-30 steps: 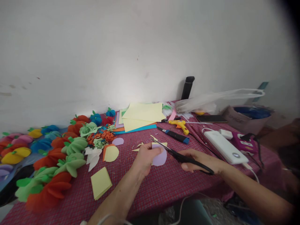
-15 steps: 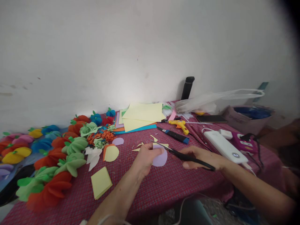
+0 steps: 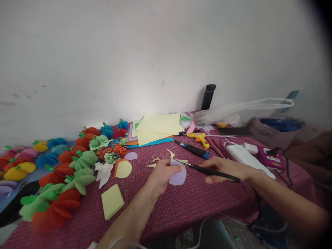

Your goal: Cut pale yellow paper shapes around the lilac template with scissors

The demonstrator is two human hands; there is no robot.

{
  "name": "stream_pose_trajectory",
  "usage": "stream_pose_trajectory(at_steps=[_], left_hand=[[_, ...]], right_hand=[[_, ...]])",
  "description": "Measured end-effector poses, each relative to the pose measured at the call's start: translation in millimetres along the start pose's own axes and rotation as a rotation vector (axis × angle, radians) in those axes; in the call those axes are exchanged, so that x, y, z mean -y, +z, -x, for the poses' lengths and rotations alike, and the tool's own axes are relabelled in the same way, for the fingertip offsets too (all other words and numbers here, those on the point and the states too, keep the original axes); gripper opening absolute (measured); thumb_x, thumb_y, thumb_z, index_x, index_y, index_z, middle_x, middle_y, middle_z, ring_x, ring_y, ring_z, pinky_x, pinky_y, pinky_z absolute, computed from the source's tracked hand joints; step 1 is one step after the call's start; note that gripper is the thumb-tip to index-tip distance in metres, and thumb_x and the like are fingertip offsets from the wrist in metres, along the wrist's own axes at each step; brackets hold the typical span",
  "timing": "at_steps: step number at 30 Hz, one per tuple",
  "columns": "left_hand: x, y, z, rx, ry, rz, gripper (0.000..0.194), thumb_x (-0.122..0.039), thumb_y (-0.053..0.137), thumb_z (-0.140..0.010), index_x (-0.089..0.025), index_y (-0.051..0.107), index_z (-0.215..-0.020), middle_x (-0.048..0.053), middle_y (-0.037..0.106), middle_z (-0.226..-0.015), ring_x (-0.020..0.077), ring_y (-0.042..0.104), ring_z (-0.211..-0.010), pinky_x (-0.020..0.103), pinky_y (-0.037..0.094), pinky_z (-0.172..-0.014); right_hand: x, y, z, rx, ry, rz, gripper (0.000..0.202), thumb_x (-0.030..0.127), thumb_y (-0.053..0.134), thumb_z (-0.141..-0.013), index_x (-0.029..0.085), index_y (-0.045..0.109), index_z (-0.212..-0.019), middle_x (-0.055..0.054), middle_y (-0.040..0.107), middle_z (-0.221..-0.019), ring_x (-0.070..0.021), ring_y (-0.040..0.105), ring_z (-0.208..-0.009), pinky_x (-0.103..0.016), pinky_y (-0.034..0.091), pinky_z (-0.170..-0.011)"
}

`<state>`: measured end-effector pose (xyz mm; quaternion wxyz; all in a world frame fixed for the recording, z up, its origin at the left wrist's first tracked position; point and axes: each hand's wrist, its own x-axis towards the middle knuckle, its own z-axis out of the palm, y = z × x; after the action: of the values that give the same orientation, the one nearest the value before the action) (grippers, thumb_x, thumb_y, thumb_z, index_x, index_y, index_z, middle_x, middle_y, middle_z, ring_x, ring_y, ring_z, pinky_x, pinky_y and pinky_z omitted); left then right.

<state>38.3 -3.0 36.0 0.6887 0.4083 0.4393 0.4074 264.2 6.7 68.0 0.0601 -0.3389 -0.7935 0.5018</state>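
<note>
My left hand [image 3: 163, 173] pinches a round lilac piece [image 3: 178, 177] of foam or paper between thumb and fingers. A pale yellow edge [image 3: 184, 161] shows behind its top. In my right hand [image 3: 225, 168] is a pair of black-handled scissors [image 3: 212, 172], their blades pointing left across the top of the lilac round. The blades look almost closed. Thin yellow offcuts [image 3: 170, 153] lie just beyond my left hand. To its left are a yellow rounded piece [image 3: 124, 169] on an orange one, another lilac round [image 3: 131, 156] and a stack of yellow squares [image 3: 112, 201].
Foam pumpkins [image 3: 83, 160] in several colours crowd the left side. Yellow sheets [image 3: 158, 128] lie at the back. A yellow glue gun [image 3: 199, 140], a blue-and-black cutter [image 3: 193, 149], a white power bank [image 3: 246, 159] and a purple power strip [image 3: 271, 159] are on the right.
The scissor blades have come closer together along the top of the lilac round, and the handles have tilted slightly. My left hand keeps its pinch in nearly the same place.
</note>
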Motion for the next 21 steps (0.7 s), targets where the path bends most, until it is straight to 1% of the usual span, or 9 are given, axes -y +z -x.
stream_pose_trajectory(at_steps=[5, 10, 16, 21], left_hand=[[0.2, -0.3, -0.1, 0.01, -0.017, 0.005, 0.019, -0.018, 0.066, -0.052, -0.008, 0.064, -0.067, 0.004, 0.061, -0.055, 0.0099, 0.05, -0.045, 0.022, 0.034, -0.047], [-0.7, 0.2, 0.8, 0.003, -0.039, -0.017, 0.021, -0.018, 0.066, -0.05, -0.007, 0.065, -0.069, 0.004, 0.061, -0.055, 0.0106, 0.05, -0.045, 0.022, 0.033, -0.045], [-1.3, 1.0, 2.4, 0.02, -0.063, -0.051, 0.021, -0.021, 0.067, -0.051, -0.008, 0.066, -0.066, 0.003, 0.059, -0.053, 0.0112, 0.05, -0.044, 0.023, 0.034, -0.044], [-1.3, 0.3, 2.8, 0.044, -0.066, -0.047, 0.019, -0.021, 0.068, -0.05, -0.009, 0.065, -0.064, 0.003, 0.059, -0.054, 0.0108, 0.05, -0.045, 0.023, 0.035, -0.045]], right_hand=[[-0.4, -4.4, 0.2, 0.06, 0.03, 0.0, 0.033, 0.04, 0.055, -0.075, 0.013, 0.061, -0.092, 0.005, 0.035, -0.06, -0.0074, 0.031, -0.054, -0.018, 0.026, -0.047], [0.2, -8.3, 0.7, 0.055, 0.028, 0.051, 0.035, 0.039, 0.055, -0.075, 0.012, 0.061, -0.097, 0.004, 0.037, -0.062, -0.0073, 0.031, -0.054, -0.018, 0.026, -0.046], [0.3, -16.0, 1.0, 0.106, 0.018, 0.057, 0.035, 0.036, 0.055, -0.075, 0.013, 0.061, -0.101, 0.002, 0.042, -0.065, -0.0085, 0.034, -0.056, -0.018, 0.03, -0.047], [-0.1, -20.2, 1.0, 0.128, -0.001, 0.029, 0.04, 0.035, 0.057, -0.074, 0.014, 0.059, -0.108, 0.0, 0.051, -0.077, -0.0105, 0.042, -0.064, -0.02, 0.037, -0.055]])
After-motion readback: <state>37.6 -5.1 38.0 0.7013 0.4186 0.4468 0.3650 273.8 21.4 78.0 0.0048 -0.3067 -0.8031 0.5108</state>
